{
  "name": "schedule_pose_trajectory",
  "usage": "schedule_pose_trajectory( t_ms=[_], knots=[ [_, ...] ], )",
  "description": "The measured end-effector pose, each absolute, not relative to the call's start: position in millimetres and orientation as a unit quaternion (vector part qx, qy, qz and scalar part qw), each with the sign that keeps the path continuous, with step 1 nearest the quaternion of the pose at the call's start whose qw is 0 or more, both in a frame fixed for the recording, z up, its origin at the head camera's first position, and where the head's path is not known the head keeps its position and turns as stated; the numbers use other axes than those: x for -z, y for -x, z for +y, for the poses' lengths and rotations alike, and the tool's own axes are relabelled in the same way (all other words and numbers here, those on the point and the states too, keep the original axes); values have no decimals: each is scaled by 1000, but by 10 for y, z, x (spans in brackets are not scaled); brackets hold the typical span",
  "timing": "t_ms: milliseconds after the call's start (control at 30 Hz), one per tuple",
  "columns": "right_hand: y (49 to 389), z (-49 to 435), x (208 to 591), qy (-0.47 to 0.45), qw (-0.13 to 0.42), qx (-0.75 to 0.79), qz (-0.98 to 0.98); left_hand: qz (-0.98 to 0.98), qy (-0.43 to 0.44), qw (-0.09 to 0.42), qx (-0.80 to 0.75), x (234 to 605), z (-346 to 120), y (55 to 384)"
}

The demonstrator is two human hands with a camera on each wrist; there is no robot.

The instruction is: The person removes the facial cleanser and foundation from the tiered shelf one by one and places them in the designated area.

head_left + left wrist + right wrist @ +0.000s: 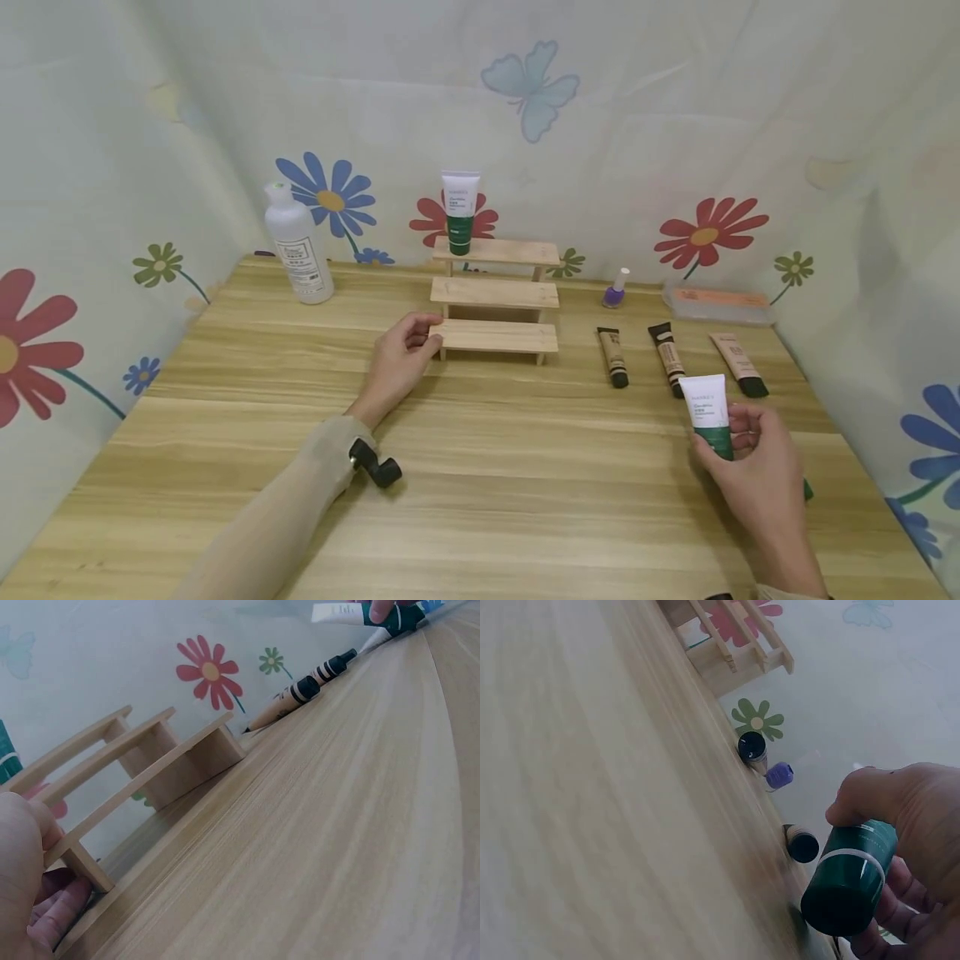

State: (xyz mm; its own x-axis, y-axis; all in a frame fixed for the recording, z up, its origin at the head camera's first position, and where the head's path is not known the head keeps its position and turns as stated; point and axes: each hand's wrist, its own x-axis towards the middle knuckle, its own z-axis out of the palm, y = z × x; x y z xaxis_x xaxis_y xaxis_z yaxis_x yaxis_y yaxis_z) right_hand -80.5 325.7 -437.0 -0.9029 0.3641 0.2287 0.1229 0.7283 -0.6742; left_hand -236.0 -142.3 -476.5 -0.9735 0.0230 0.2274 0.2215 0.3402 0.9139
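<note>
A small three-step wooden display stand (495, 336) stands near the back of the table. My left hand (401, 354) grips the left end of its lowest step, thumb and fingers around the board's edge. On the top step, toward its left end, a white and green squeeze tube (461, 212) stands upright on its cap. In my right hand (765, 471) is a matching white and green squeeze tube (707, 408), pinched around its green lower part and raised off the table, cap down in the right wrist view (847, 889). Part of another green item (807, 489) shows behind this hand, mostly hidden.
Three beige tubes with dark caps (613, 358) lie at the right. Behind them are a purple nail polish bottle (614, 292) and a flat clear box with an orange label (720, 307). A white bottle (298, 250) stands back left. Flower-print cloth (600, 167) surrounds the table.
</note>
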Motion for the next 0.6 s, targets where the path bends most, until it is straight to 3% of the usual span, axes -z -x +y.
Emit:
schedule_pose_trajectory(
  t_ms=[600],
  knots=[
    [693,3310,4398,161,109,-301,-934,-816,72,88,567,4779,-1417,2372]
  ],
)
